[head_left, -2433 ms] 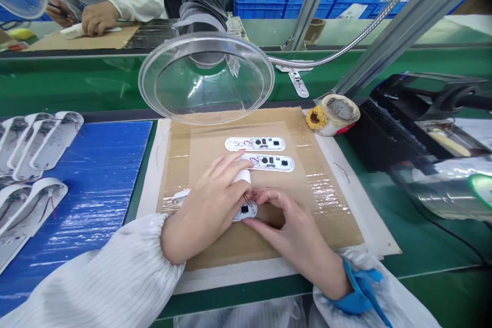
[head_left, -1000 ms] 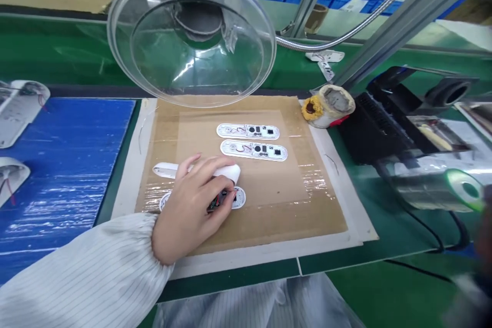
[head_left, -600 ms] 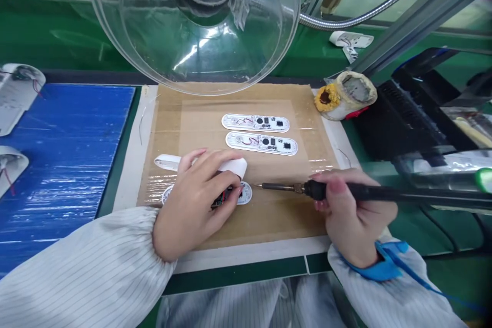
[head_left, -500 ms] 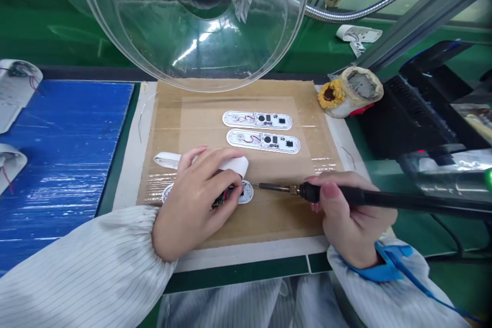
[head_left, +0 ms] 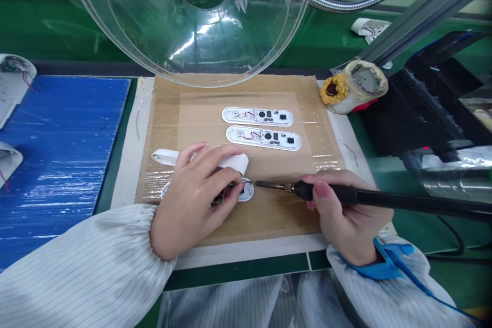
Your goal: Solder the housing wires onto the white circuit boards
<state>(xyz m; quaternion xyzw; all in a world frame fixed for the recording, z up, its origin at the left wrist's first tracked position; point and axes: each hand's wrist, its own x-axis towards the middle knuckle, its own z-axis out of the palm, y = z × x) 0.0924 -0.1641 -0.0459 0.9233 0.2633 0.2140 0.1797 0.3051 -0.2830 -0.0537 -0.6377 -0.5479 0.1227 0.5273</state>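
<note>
My right hand [head_left: 346,212] grips a black soldering iron [head_left: 346,195], its tip pointing left. That tip reaches the right end of a white circuit board [head_left: 247,192] on the cardboard; whether it touches cannot be made out. Over this board lies my left hand [head_left: 196,197], thumb and forefinger pinched at red and black wires [head_left: 220,196]. Beneath its fingers sits a white plastic housing [head_left: 239,163], partly hidden. Farther back, two more white circuit boards [head_left: 257,116] with red wires and black parts lie side by side.
A clear round hood [head_left: 192,46] hangs over the back of the cardboard mat [head_left: 284,215]. At right stand a pot with a yellow sponge [head_left: 333,88] and a black device [head_left: 403,107]. Left is a blue sheet [head_left: 65,148] with white housings [head_left: 15,84].
The soldering iron has shifted slightly left, so its tip is now at the board's end. My left hand stays almost still; the whole view has tilted a little.
</note>
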